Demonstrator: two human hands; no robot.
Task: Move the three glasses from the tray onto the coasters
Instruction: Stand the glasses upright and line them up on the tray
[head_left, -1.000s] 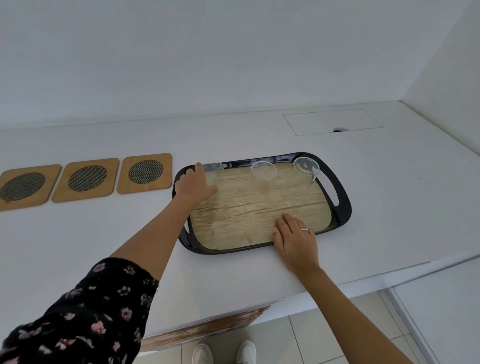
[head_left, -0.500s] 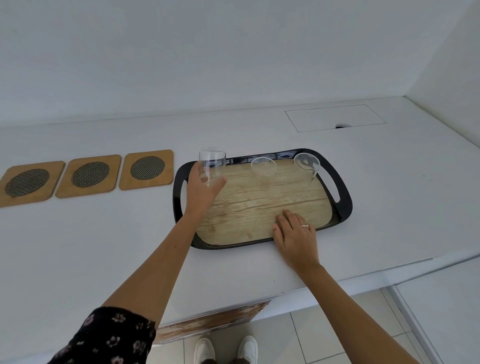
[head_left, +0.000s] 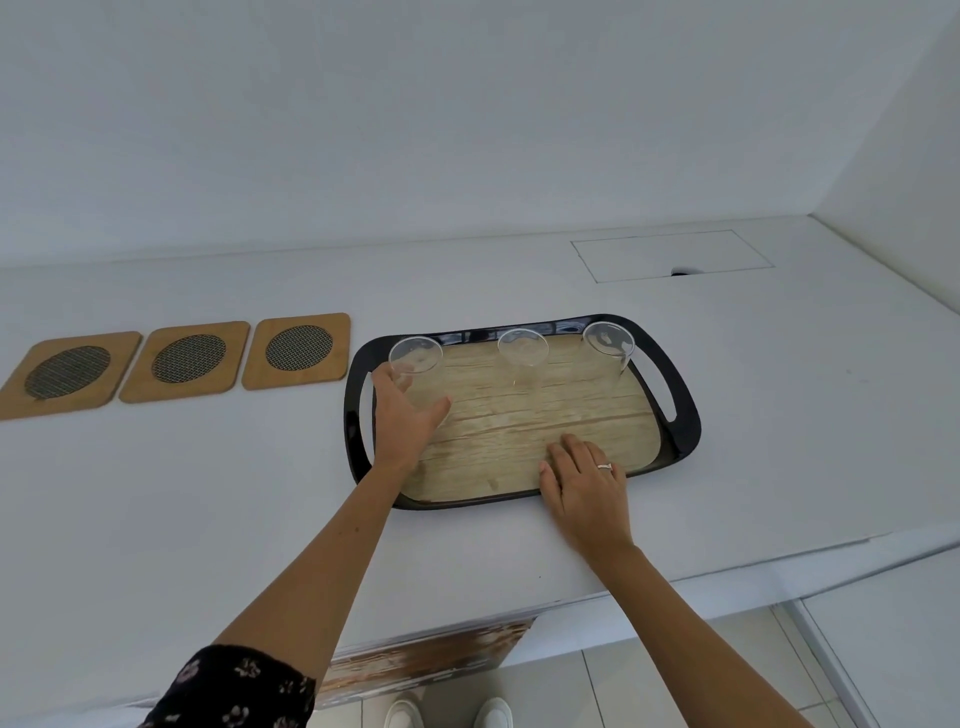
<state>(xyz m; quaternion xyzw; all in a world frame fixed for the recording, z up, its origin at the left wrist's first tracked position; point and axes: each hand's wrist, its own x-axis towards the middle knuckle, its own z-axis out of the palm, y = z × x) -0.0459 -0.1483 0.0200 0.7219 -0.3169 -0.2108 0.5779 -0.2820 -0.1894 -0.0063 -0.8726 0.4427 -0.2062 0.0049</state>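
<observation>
A black tray (head_left: 685, 415) with a wood-pattern floor lies on the white counter. Three clear glasses stand along its far edge: left glass (head_left: 416, 358), middle glass (head_left: 522, 349), right glass (head_left: 609, 340). My left hand (head_left: 404, 415) wraps around the left glass from the near side, fingers and thumb on its wall. My right hand (head_left: 584, 480) lies flat on the tray's near rim, fingers spread, a ring on one finger. Three wooden coasters with dark mesh centres sit in a row left of the tray: far-left coaster (head_left: 70, 371), middle coaster (head_left: 187, 359), nearest coaster (head_left: 297, 349).
The counter's front edge (head_left: 727, 582) runs close below the tray. A rectangular cut-out panel (head_left: 670, 254) with a small hole is set in the counter at the back right. A white wall rises behind and at the right.
My left hand closed on the left glass and raised it slightly half a second ago; now the glass sits lower at the tray's far left corner, still held. My right hand stayed put.
</observation>
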